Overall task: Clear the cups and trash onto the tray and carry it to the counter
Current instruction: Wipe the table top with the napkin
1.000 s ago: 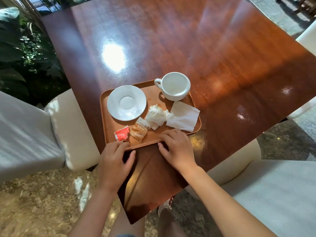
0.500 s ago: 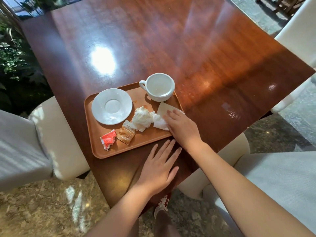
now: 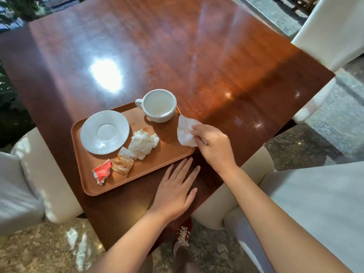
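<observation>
An orange-brown tray lies on the near left part of the wooden table. On it stand a white cup and a white saucer, with a crumpled tissue, a tan sachet and a torn red wrapper. My right hand grips a white napkin lifted at the tray's right edge. Flat on the table just in front of the tray rests my left hand, fingers spread.
Cream upholstered chairs stand at the left, the near right and the far right. Green plants fill the far left. The floor is speckled stone, and a red shoe shows under the table.
My right hand moved from the tray's front edge onto the flat napkin and picked it up. My left hand left the tray's near edge and came down flat on the table.
</observation>
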